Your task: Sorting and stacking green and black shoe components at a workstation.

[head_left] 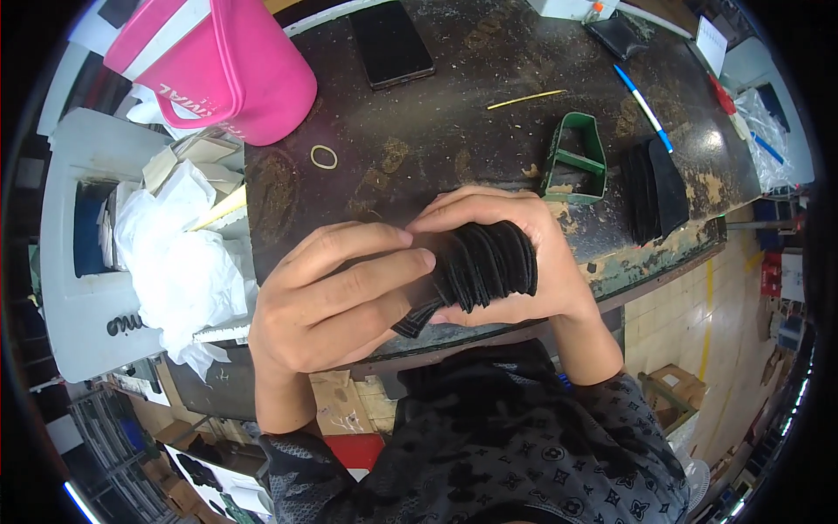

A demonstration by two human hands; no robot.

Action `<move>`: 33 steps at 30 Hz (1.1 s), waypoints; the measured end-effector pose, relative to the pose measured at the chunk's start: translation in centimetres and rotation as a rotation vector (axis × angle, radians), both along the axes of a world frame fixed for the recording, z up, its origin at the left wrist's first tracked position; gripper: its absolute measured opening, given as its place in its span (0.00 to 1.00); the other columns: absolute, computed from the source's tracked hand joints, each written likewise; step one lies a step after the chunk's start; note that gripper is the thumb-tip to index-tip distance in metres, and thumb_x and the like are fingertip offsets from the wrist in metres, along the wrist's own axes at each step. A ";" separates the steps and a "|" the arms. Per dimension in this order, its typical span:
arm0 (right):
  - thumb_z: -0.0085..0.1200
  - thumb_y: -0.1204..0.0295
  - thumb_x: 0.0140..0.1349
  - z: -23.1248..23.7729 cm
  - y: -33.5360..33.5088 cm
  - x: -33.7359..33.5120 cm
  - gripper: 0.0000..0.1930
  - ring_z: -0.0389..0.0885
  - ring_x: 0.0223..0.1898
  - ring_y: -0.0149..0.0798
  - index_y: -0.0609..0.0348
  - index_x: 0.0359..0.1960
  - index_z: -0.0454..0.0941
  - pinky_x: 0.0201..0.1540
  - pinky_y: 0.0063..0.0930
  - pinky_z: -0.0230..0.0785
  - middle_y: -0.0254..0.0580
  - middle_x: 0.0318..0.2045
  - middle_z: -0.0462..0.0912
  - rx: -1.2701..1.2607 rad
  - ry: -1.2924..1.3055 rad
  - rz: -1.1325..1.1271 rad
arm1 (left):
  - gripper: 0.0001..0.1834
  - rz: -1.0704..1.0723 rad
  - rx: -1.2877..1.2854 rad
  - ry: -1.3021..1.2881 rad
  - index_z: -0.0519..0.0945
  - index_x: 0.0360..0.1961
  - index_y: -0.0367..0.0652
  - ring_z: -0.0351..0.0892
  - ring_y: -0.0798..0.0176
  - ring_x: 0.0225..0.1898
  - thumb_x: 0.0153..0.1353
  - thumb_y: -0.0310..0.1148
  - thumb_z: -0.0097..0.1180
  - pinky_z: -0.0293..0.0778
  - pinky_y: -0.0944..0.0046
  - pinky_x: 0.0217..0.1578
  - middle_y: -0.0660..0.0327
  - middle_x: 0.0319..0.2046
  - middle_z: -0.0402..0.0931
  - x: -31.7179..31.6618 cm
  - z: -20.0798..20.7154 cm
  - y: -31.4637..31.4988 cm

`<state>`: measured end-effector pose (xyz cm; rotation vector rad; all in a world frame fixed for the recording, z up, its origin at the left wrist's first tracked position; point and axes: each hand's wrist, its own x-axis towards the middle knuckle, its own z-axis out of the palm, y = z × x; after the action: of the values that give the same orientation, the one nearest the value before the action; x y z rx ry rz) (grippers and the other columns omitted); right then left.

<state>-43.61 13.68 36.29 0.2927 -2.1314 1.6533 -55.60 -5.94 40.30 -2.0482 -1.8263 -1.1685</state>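
I've got the bucket (275, 74) at the table's (463, 131) far L, phone (391, 44) R of it, rubber band (324, 157) in front. Held stack (489, 266) btwn 2 hands (336, 306), near edge. Frame (580, 161) R, then 2nd stack (655, 192); pen (643, 105) just behind that, stick (526, 99) btwn phone & pen.

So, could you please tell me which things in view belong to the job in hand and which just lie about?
Appears to belong:
stack of black pieces, in the right hand, with the left hand at it
similar black stack, probably
green frame, possibly

Seems just lying about:
pink bucket
black phone
yellow stick
blue-and-white pen
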 end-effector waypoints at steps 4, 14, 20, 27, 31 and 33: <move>0.80 0.69 0.37 0.1 0.0 0.1 0.30 0.86 0.44 0.40 0.61 0.46 0.84 0.50 0.32 0.76 0.43 0.42 0.87 -0.020 -0.012 -0.002 | 0.09 -0.012 0.036 -0.008 0.84 0.25 0.37 0.84 0.52 0.44 0.42 0.31 0.67 0.82 0.56 0.40 0.57 0.38 0.85 -0.1 -0.2 0.2; 0.79 0.69 0.38 0.1 -0.3 0.1 0.29 0.86 0.45 0.40 0.61 0.47 0.85 0.51 0.32 0.76 0.44 0.43 0.87 -0.042 -0.036 0.015 | 0.19 -0.033 -0.006 -0.003 0.88 0.39 0.40 0.81 0.55 0.38 0.44 0.35 0.65 0.79 0.56 0.41 0.59 0.34 0.83 -0.3 -0.1 0.2; 0.79 0.70 0.38 0.1 0.0 0.2 0.29 0.86 0.47 0.41 0.61 0.46 0.85 0.53 0.32 0.75 0.45 0.44 0.87 -0.055 -0.042 0.019 | 0.22 -0.056 -0.034 0.016 0.88 0.42 0.39 0.81 0.56 0.38 0.46 0.38 0.62 0.79 0.56 0.40 0.60 0.34 0.81 -0.4 0.0 0.8; 0.80 0.69 0.38 0.3 -0.1 0.1 0.28 0.86 0.48 0.41 0.61 0.45 0.85 0.54 0.33 0.75 0.45 0.45 0.87 -0.082 -0.072 0.027 | 0.23 -0.056 -0.009 0.017 0.88 0.42 0.38 0.81 0.55 0.37 0.45 0.38 0.61 0.78 0.57 0.40 0.59 0.34 0.80 -0.9 -0.5 0.6; 0.81 0.69 0.37 0.3 -0.1 0.1 0.28 0.86 0.48 0.41 0.60 0.44 0.85 0.54 0.33 0.75 0.45 0.45 0.87 -0.083 -0.076 0.022 | 0.20 -0.065 -0.030 -0.019 0.88 0.39 0.37 0.82 0.54 0.38 0.46 0.37 0.62 0.79 0.56 0.41 0.58 0.35 0.81 -0.9 -0.5 0.3; 0.81 0.69 0.37 0.2 -0.1 0.1 0.28 0.86 0.48 0.41 0.60 0.43 0.84 0.54 0.33 0.75 0.45 0.45 0.87 -0.099 -0.081 0.045 | 0.18 -0.067 -0.050 -0.030 0.87 0.38 0.37 0.82 0.53 0.40 0.46 0.36 0.63 0.79 0.55 0.41 0.58 0.35 0.81 -0.8 -0.4 0.3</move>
<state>-43.55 13.57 36.50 0.2491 -2.1068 1.8182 -56.45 -5.59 39.92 -2.1467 -1.8317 -1.1882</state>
